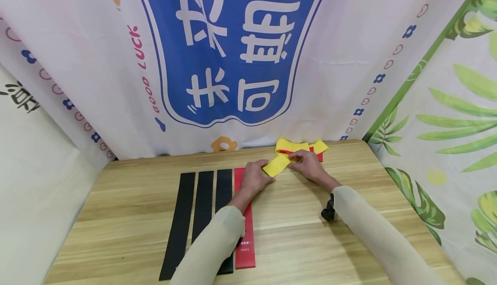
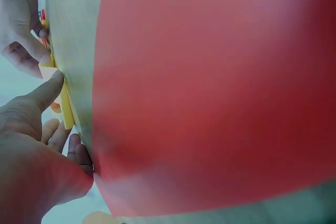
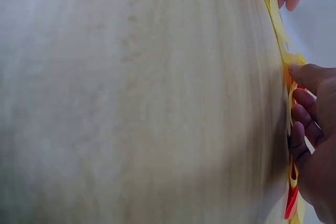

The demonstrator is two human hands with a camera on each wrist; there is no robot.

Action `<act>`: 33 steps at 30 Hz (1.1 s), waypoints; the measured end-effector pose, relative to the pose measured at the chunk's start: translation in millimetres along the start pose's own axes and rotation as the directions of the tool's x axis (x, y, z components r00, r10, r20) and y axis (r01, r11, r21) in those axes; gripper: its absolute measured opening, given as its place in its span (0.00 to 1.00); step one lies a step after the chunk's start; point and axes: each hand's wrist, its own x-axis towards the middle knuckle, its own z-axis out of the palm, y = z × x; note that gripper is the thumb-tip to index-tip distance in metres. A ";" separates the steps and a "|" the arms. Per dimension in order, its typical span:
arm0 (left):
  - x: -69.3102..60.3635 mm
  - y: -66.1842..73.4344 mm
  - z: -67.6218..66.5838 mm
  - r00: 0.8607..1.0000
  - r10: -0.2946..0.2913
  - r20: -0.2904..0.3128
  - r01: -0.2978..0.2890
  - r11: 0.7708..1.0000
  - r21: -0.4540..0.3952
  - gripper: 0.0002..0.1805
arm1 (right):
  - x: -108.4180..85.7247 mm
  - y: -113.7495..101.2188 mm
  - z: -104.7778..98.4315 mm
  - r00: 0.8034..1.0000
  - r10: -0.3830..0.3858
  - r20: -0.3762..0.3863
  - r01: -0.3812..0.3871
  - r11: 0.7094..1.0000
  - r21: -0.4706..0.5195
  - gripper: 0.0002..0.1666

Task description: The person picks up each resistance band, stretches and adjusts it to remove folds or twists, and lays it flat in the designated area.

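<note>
A yellow resistance band (image 1: 277, 165) stretches out from a small pile at the table's back edge. My left hand (image 1: 255, 178) pinches its near left end; in the left wrist view the thumb (image 2: 52, 85) lies on the yellow strip, fingers on its other side. Further right, my right hand (image 1: 308, 164) pinches the same band beside the pile, as the right wrist view shows with that hand (image 3: 321, 124). Beneath and behind the fingers are more yellow loops (image 1: 293, 145) and a red band (image 1: 320, 156), partly hidden.
Left of the hands a red band (image 1: 245, 254) marked "Heavy" lies flat, partly under my left arm. Beside it several black bands (image 1: 184, 207) lie side by side on the wooden table (image 1: 128, 216). A printed curtain (image 1: 233, 134) hangs along the back edge.
</note>
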 end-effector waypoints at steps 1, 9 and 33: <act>0.3 0.6 0.2 1.000 -0.004 -0.002 0.004 1.000 0.002 0.36 | 0.1 -0.2 0.2 1.000 -0.004 -0.003 0.004 1.000 -0.005 0.15; 0.5 4.3 1.6 1.000 -0.020 -0.022 0.021 0.999 0.029 0.35 | 1.3 2.5 2.1 1.000 -0.023 -0.020 0.023 1.000 -0.012 0.09; -15.4 4.1 -14.3 0.998 0.035 0.052 -0.038 0.998 0.048 0.25 | -21.0 -6.0 2.5 0.996 -0.091 0.014 0.091 0.996 0.017 0.04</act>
